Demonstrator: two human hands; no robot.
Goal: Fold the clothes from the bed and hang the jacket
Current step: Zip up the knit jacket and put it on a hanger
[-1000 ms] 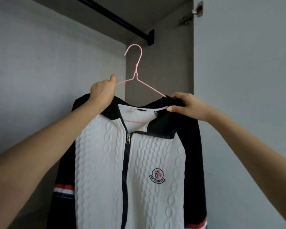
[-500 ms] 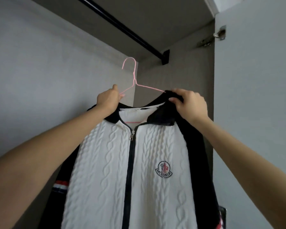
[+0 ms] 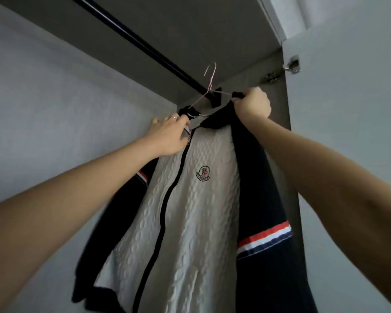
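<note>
Jacket (image 3: 190, 211) hangs gripped by left hand (image 3: 167, 134) and right hand (image 3: 252, 103); pink wire hanger (image 3: 209, 86) hook must lift over wardrobe rail (image 3: 144, 45).

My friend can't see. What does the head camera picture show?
A person holds a white and navy zip jacket, on a pink wire hanger, up by a black wardrobe rail. The left hand grips the collar, the right hand the shoulder.

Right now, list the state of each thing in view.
jacket, zipped, on the hanger, held aloft.
hanger, carrying the jacket, hook up by the rail, not clearly hooked on.
left hand, gripping the jacket's collar.
right hand, gripping the jacket's shoulder.
wardrobe door, open.
</note>
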